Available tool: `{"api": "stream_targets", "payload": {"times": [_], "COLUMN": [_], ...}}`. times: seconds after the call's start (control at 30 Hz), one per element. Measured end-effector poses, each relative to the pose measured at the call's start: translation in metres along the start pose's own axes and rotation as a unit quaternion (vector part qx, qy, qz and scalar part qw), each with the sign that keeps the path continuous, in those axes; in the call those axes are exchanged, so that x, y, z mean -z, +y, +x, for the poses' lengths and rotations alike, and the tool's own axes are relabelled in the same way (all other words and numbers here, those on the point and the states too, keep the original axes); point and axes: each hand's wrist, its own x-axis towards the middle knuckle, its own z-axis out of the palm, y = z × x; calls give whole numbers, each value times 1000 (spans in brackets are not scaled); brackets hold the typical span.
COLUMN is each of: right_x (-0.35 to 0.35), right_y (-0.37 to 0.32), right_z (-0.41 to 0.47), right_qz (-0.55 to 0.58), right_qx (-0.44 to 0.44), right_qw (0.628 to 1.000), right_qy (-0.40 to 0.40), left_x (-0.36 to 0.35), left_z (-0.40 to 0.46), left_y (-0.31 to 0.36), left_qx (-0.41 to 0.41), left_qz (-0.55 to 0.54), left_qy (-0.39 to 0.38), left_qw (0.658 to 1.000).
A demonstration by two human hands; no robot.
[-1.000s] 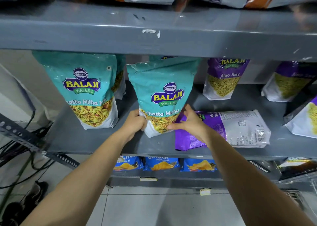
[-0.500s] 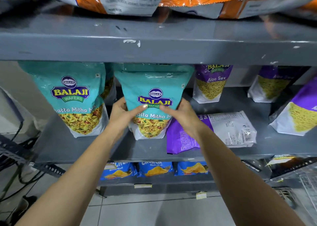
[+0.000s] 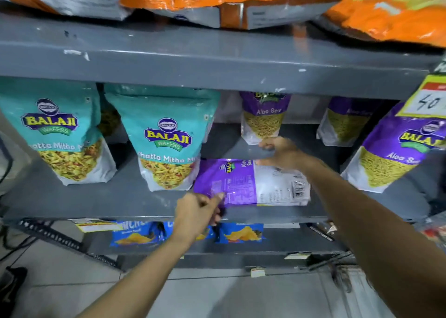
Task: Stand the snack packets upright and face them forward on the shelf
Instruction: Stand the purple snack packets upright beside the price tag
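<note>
Now the purple packet point(image 3: 251, 182) lies flat on the grey shelf point(image 3: 96, 197), back side up, between both hands and just right of 2 teal packets point(image 3: 166, 143) that stand upright. The left hand point(image 3: 196, 212) pinches its near purple corner with thumb and forefinger. The right hand point(image 3: 281, 152) curls loosely over the far edge; I cannot tell whether it grips anything. To do this well, lift from the purple top end, let the white base settle on the shelf, then turn the printed front outward, clear of the packets point(image 3: 263, 117) standing behind the right hand.
</note>
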Motion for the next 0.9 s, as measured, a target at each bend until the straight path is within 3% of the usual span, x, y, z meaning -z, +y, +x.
{"api": "stream_targets", "payload": {"times": [0.1,0.23,0.3,0.43,0.53,0.63,0.77,0.9], "right_x": [11,21,25,28,30,31,23,6], "right_y": [21,25,26,45,70,95,98,90], "right_z": [8,19,20,6,-11,-29,-38,-31], "right_qz": [-135,-214,-238,-162,-57,91,285,371], "right_qx": [-32,-31,-45,-88,-69,-50,2,55], "right_qw": [984,964,950,956,977,990,958,923], "right_qy": [-110,-154,-198,-229,-192,-100,3,81], "left_x": [-44,-92,-111,-131,-136,-134,-114,-88], "left_z": [-7,-1,2,1,-9,-4,17,43], "left_y": [12,23,27,35,43,52,70,93], "left_qx": [100,229,228,215,182,112,-30,-141], "left_qz": [-109,-335,-393,-397,-364,-303,-193,-98], "left_qy": [-59,-74,-49,17,21,40,55,69], "left_qw": [987,911,890,892,913,945,979,983]}}
